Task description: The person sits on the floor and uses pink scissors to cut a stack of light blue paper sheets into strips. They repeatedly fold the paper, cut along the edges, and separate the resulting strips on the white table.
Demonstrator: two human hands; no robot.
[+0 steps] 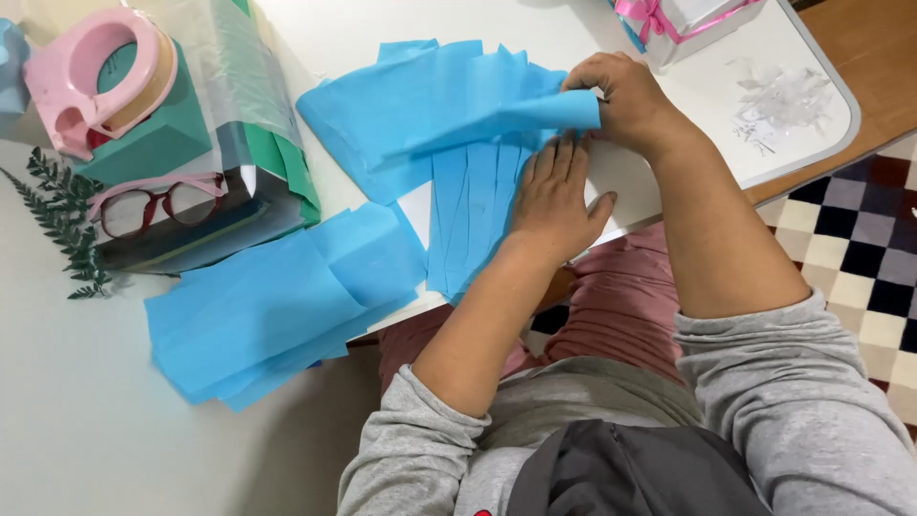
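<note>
Two hands are working blue tissue [449, 96] just right of the glasses [158, 203]: the left hand [554, 196] is pressing flat with fingers together, the right hand [626, 96] is pinching a fold, which is risking a tear if tugged.

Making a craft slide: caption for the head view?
Left hand flattens pleated blue tissue paper while right hand pinches its folded edge.

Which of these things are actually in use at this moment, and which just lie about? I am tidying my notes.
In use:
- pleated blue tissue paper
- left hand, flat on the pleats
- right hand, pinching the fold

Lying about:
- second blue tissue stack
- pink tape dispenser
- red-framed glasses
- fern sprig
- ribboned gift box
</note>
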